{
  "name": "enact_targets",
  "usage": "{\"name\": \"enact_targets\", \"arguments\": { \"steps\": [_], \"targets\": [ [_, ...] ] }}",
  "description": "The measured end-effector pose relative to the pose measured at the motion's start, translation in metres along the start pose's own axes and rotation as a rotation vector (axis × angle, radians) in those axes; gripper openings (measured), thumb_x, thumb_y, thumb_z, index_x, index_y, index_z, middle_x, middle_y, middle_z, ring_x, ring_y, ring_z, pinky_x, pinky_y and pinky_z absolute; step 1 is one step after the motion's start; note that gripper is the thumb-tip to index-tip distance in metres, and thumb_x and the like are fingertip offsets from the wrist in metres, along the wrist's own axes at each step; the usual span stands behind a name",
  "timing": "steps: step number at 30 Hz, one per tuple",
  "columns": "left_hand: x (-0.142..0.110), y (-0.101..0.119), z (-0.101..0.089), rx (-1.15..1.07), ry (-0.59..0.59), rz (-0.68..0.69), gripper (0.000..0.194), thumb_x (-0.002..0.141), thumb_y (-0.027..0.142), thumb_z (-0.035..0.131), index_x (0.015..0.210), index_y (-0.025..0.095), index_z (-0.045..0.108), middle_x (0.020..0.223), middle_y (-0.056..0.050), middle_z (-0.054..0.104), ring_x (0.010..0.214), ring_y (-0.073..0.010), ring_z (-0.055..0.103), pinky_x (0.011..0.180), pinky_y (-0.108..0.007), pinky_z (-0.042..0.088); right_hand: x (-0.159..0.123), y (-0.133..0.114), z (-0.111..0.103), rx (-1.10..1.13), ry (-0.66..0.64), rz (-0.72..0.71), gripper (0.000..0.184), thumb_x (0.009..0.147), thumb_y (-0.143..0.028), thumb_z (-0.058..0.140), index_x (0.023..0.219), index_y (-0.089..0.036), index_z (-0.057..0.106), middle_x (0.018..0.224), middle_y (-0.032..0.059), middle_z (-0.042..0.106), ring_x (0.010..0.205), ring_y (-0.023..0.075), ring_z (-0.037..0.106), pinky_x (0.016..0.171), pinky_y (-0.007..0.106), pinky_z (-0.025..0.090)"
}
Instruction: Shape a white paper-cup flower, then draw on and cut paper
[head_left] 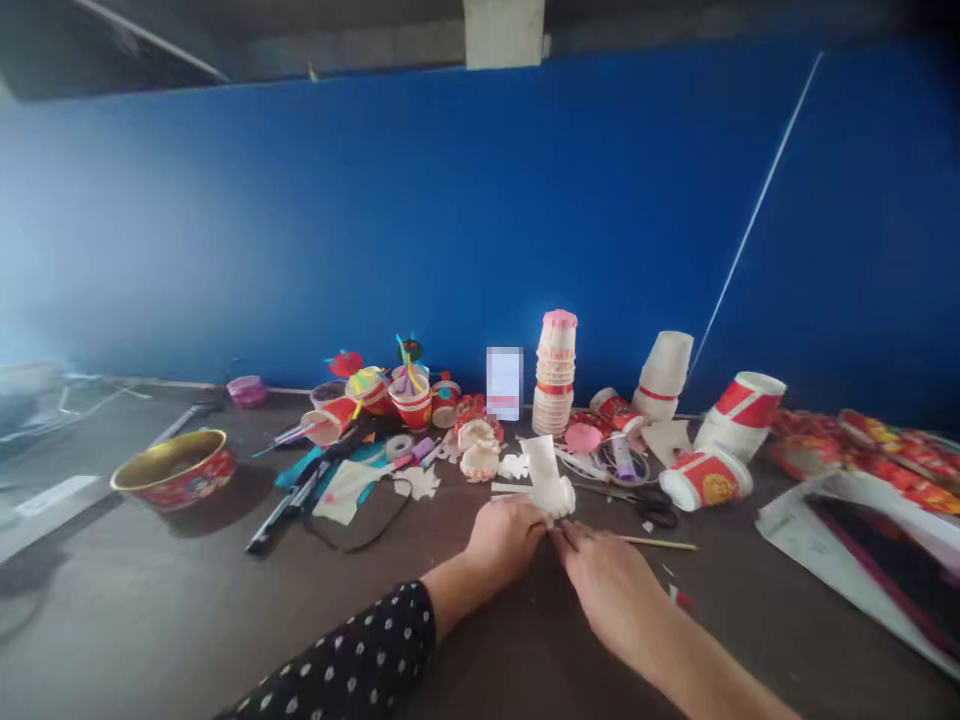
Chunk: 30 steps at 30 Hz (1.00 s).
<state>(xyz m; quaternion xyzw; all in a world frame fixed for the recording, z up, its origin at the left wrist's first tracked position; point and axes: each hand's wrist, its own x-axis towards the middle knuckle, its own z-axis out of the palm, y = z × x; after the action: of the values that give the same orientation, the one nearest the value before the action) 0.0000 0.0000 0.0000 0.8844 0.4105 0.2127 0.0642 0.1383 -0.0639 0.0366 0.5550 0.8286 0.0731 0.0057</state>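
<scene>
Centrally, 1 white paper piece (545, 478) stands tilted above the dark tabletop (480, 670), its curled lower end at the fingertips of 2 bare hands. The left hand (508, 540), below a black sleeve (360, 650) with pale dots, has its fingers closed, gripping the lower end from the left side. The right hand (609, 580), forearm bare, has its fingers bent and closed on the same end from the right; the exact fingertip contact is partly hidden. The 2 hands meet at the paper.

Just right of the paper, black-handled scissors (656, 508) lie flat. 1 thin wooden stick (660, 543) lies beyond the right hand's fingers. Behind the paper, 1 tall cup stack (555, 390) stands upright with a pink top; 1 pink disc (583, 437) and 1 purple-and-white tube (622, 457) are near its base.

To the right, 1 white cup stack (664, 375) leans slightly, and 1 red-and-white cup (706, 480) lies on its side. At far right, 1 dark flat object (885, 560) lies partly over white sheeting (806, 535).

To the left, 1 tape roll (398, 446) lies near white paper scraps (417, 482). Farther left, 1 red bowl (174, 475) with a gold interior stands upright. 1 blue wall (375, 220) rises behind.
</scene>
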Motion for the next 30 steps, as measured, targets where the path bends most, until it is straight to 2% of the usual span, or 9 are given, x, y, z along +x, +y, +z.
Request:
{"name": "enact_targets", "arguments": {
  "steps": [5,11,17,20,25,30],
  "targets": [
    [0.001,0.0,0.0,-0.016,0.002,-0.008,0.025,0.084,0.025,0.04,0.072,0.019,0.062,0.076,-0.001,0.062,0.073,-0.0139,0.055,0.064,-0.022,0.039,0.002,-0.001,0.007,-0.014,0.045,0.007,0.04,0.077,0.0,0.038,0.111,-0.011,0.055,0.106,0.0148,0.061,0.096,0.0229,0.058,0.081,0.035,0.046],
    [0.0,0.003,-0.003,-0.014,0.021,-0.05,0.024,0.082,0.022,0.041,0.07,0.016,0.06,0.071,-0.002,0.06,0.069,-0.0135,0.054,0.062,-0.021,0.038,0.005,0.0,0.008,-0.02,0.055,0.016,0.038,0.078,-0.001,0.037,0.108,-0.012,0.057,0.104,0.0146,0.061,0.092,0.0239,0.059,0.076,0.036,0.047],
    [-0.002,-0.001,-0.001,-0.03,0.041,0.048,0.023,0.079,0.018,0.042,0.065,0.017,0.061,0.07,-0.001,0.059,0.068,-0.0119,0.052,0.062,-0.021,0.038,0.006,0.0,0.01,-0.018,0.039,0.005,0.038,0.076,-0.001,0.037,0.107,-0.01,0.057,0.102,0.0157,0.062,0.092,0.0243,0.058,0.076,0.036,0.046],
    [-0.001,0.0,-0.001,-0.019,0.055,0.087,0.023,0.08,0.018,0.042,0.07,0.018,0.063,0.073,-0.002,0.059,0.07,-0.0123,0.053,0.062,-0.021,0.039,0.006,-0.001,0.006,-0.012,0.026,0.014,0.04,0.076,-0.001,0.036,0.109,-0.011,0.056,0.103,0.016,0.061,0.093,0.024,0.058,0.076,0.035,0.046],
    [0.0,0.004,-0.003,0.04,0.019,0.076,0.023,0.079,0.017,0.042,0.07,0.017,0.062,0.074,-0.003,0.06,0.07,-0.0138,0.054,0.062,-0.023,0.042,0.004,0.0,-0.003,0.025,-0.016,-0.002,0.045,0.074,0.001,0.036,0.114,-0.01,0.053,0.106,0.0172,0.06,0.094,0.0231,0.058,0.079,0.033,0.046],
    [0.0,0.007,-0.007,0.039,0.009,0.089,0.02,0.078,0.015,0.041,0.078,0.017,0.061,0.08,-0.003,0.06,0.074,-0.0138,0.054,0.067,-0.023,0.044,0.0,0.004,-0.005,0.059,0.012,-0.054,0.05,0.071,0.0,0.038,0.118,-0.01,0.049,0.11,0.0169,0.058,0.098,0.0225,0.056,0.083,0.031,0.045]
  ]
}}
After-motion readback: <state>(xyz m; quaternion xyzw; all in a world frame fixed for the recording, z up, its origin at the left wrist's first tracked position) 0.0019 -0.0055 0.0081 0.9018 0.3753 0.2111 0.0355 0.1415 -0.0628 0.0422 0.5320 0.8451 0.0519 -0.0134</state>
